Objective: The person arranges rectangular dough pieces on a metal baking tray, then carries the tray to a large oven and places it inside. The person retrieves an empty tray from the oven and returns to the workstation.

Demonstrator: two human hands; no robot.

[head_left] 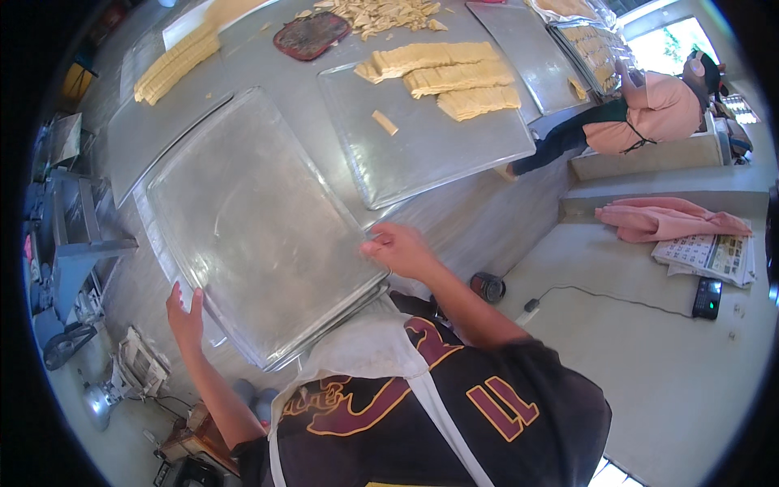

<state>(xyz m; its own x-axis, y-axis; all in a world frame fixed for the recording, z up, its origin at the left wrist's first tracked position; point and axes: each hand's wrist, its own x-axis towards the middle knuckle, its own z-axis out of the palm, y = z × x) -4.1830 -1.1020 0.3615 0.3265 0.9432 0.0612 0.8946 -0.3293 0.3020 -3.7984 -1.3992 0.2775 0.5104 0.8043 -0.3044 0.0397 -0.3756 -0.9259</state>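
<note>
A bare metal baking tray [251,219] lies before me on top of other trays, whose edges show at its near right corner. My left hand [187,315] is beside the tray's left edge, thumb and fingers spread, holding nothing. At the opposite edge is my right hand [401,251], its fingers loosely bent and apart; I cannot tell whether they touch the rim. Farther right, another tray [365,162] bears rows of sliced pale dough [446,73] and one loose dough strip [385,122].
More sliced dough [177,63] lies at the far left. A dark red pad [312,36] and a heap of dough pieces [381,15] lie at the back. A co-worker in a peach top [649,114] stands at far right by filled trays [591,53]. A pink cloth [669,217] lies on the right ledge.
</note>
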